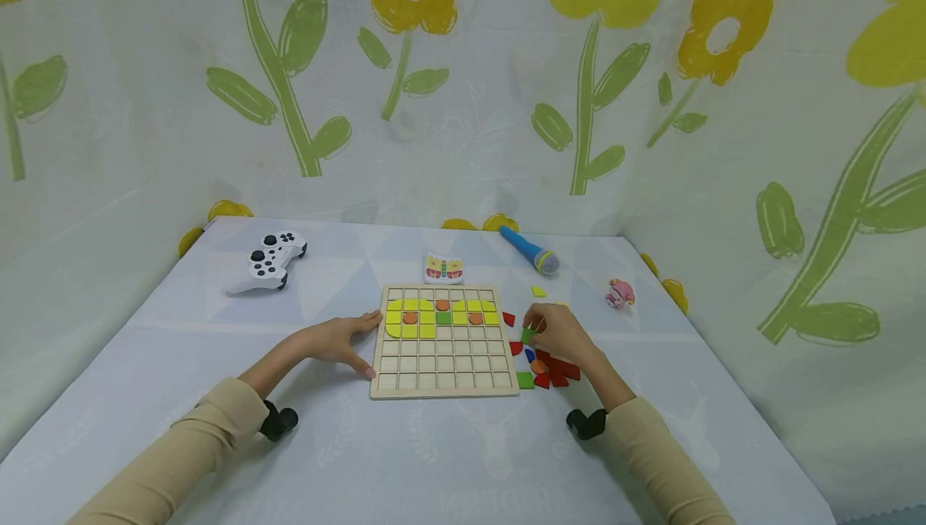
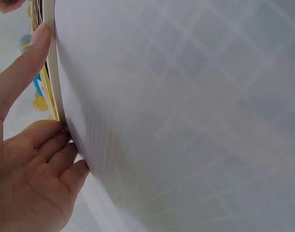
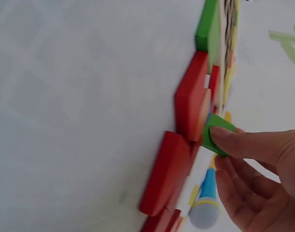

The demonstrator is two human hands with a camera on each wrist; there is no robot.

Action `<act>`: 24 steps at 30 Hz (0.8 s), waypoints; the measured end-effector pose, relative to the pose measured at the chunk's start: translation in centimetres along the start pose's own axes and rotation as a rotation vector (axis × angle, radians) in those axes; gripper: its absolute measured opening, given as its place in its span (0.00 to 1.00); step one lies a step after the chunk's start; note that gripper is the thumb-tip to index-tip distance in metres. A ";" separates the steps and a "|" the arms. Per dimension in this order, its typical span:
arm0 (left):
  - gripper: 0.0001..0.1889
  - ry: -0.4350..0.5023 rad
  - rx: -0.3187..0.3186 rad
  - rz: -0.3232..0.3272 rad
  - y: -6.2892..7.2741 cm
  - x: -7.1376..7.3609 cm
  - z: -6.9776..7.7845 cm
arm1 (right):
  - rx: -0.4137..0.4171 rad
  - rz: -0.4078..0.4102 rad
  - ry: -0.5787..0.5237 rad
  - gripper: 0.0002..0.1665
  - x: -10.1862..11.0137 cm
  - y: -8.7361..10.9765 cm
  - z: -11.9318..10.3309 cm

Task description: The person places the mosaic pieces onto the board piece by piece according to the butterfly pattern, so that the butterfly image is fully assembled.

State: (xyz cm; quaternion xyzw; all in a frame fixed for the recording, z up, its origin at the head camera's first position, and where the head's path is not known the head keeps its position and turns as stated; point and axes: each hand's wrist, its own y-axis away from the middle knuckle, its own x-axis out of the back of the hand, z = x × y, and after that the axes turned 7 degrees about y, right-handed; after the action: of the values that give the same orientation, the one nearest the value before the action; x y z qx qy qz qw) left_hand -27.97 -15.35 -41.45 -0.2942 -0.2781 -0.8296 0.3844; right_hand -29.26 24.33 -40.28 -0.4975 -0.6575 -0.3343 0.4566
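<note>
A wooden grid board [image 1: 445,393] lies flat on the table, its upper cells filled with yellow, orange and green tiles. Against the board's left edge rests my left hand [image 1: 334,342], thumb and fingers spread apart; the left wrist view shows the thumb and fingertips on that side edge. My right hand [image 1: 560,330] pinches a green tile [image 3: 217,131] between thumb and fingers, just right of the board. Beneath and beside this hand lie loose red tiles [image 1: 564,366], an orange disc [image 1: 538,367], a blue piece [image 1: 530,355] and another green tile [image 1: 525,380].
A butterfly pattern card [image 1: 444,268] sits behind the board. Farther back are a white game controller [image 1: 273,260] on the left and a blue microphone [image 1: 526,249] on the right. A small pink toy [image 1: 620,293] stands near the table's right edge. One yellow tile [image 1: 538,291] lies beyond my right hand.
</note>
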 end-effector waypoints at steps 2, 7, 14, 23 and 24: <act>0.56 -0.001 0.002 -0.001 0.0 0.0 0.0 | 0.031 0.017 -0.009 0.08 0.2 0.1 0.0; 0.56 -0.003 0.009 -0.004 0.0 0.0 0.1 | 0.079 0.062 -0.032 0.06 0.6 0.0 -0.5; 0.57 0.005 0.020 -0.006 0.1 0.0 0.2 | 0.122 0.096 -0.087 0.04 0.3 -0.4 -2.3; 0.56 0.000 0.008 0.002 0.1 -0.1 0.1 | 0.218 0.006 -0.128 0.07 -1.2 -1.8 -5.5; 0.56 -0.001 0.005 0.003 0.1 -0.1 0.1 | 0.234 0.001 -0.133 0.07 -1.4 -2.0 -5.9</act>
State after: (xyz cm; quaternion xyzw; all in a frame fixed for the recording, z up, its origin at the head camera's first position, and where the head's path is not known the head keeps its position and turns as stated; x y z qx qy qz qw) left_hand -27.84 -15.31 -41.44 -0.2942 -0.2800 -0.8281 0.3864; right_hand -29.46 18.05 -39.40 -0.4623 -0.7206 -0.2213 0.4670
